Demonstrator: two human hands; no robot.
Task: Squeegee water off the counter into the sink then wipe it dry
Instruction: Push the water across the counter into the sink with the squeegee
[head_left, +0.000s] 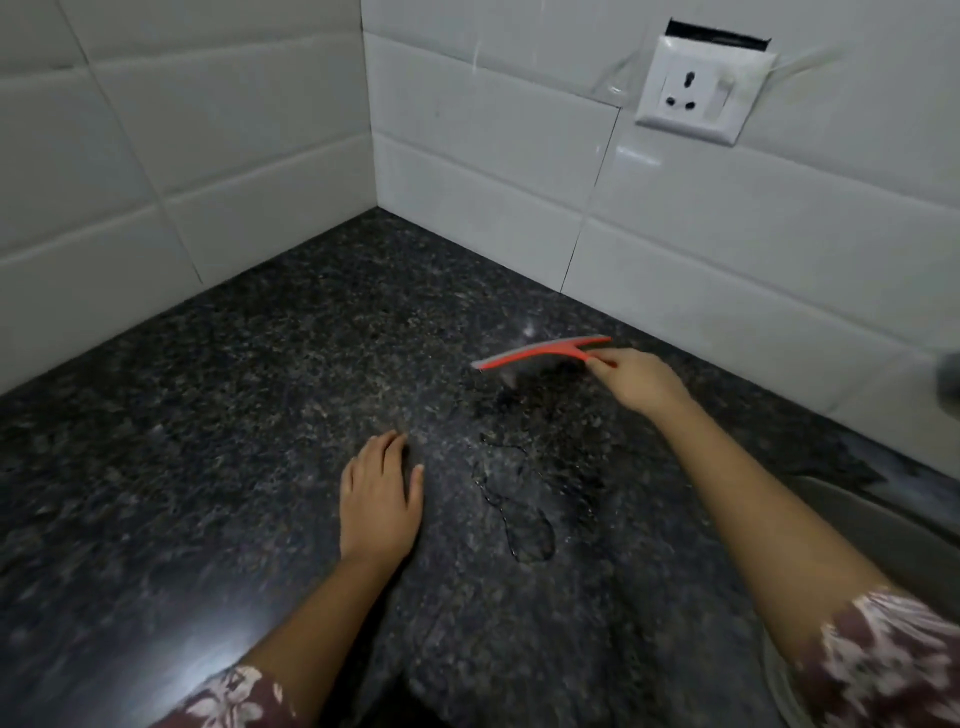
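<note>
Dark speckled granite table (208, 415), wet.
Left hand (379, 499): flat on the table, left of the puddle, grip released, likely bracing.
Water puddle (524, 499): outlined film at centre.
Red T-shaped plastic squeegee with grey blade (540, 353): beyond the puddle, right hand (636, 382) pinching its handle, probably starting a stroke.
Steel sink (883, 525): right of the puddle.
</note>
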